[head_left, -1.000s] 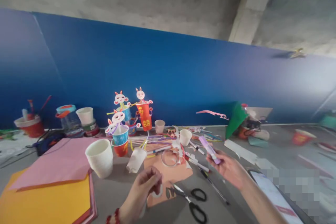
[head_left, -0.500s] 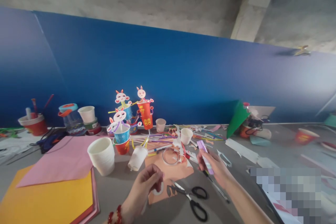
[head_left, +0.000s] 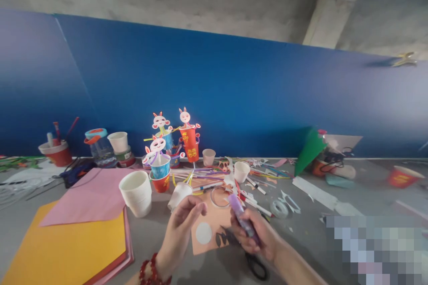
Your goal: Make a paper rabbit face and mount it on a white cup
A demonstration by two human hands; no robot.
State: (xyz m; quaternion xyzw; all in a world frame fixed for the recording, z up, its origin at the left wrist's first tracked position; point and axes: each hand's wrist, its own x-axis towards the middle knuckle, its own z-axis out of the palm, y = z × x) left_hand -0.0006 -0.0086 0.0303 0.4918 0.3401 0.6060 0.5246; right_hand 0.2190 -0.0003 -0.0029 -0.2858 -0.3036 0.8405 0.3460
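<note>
My right hand [head_left: 262, 236] is closed around a purple glue stick [head_left: 242, 218], its top end pointing up and left. To its left, my left hand [head_left: 183, 220] has curled fingers, thumb against forefinger; whatever may be between them is too small to make out. Below its fingertips, a white paper circle [head_left: 203, 233] lies on a sheet of peach paper [head_left: 200, 249]. Beside the circle are dark leaf-shaped pieces [head_left: 220, 238]. Black-handled scissors [head_left: 257, 267] lie under my right hand, mostly hidden by it.
Yellow and pink paper sheets [head_left: 76, 240] lie at the left, near white paper cups [head_left: 136, 193]. Rabbit figures on red and blue cups [head_left: 160, 171] stand behind. Markers [head_left: 256, 205], a tape roll [head_left: 279, 208] and paper scraps spread across the middle right. A blue wall [head_left: 234, 98] closes the back.
My right hand has brought the glue stick down and left, over the scissors. My left hand has risen slightly, uncovering the white circle. A pink strip, first in the air, dropped onto the table behind.
</note>
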